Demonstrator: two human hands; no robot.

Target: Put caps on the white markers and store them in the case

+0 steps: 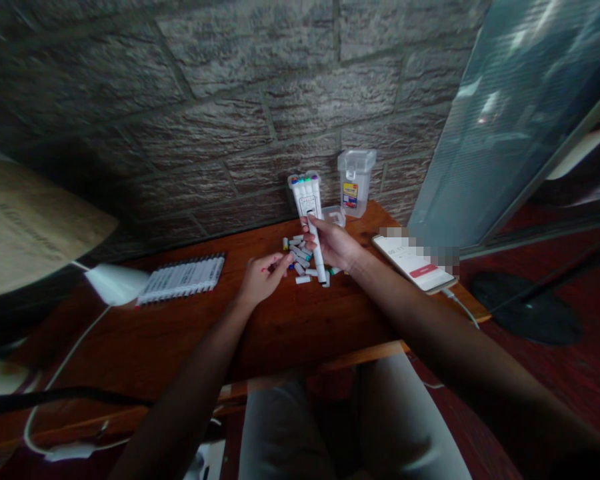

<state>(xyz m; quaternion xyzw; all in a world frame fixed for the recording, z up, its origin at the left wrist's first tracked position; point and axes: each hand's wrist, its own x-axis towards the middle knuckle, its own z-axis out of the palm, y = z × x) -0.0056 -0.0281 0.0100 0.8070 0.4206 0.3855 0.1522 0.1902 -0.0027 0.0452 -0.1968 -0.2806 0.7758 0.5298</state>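
My right hand is closed around a white marker, held upright-tilted above a pile of several loose marker caps on the wooden table. My left hand is just left of the pile, fingers pinched together on something small that I cannot make out. Behind the pile stands a small case of markers with coloured ends showing at its top.
A row of white markers in a flat tray lies at the left. A clear plastic box stands by the stone wall. A phone with a cable lies at the right edge. A white charger and cord sit far left.
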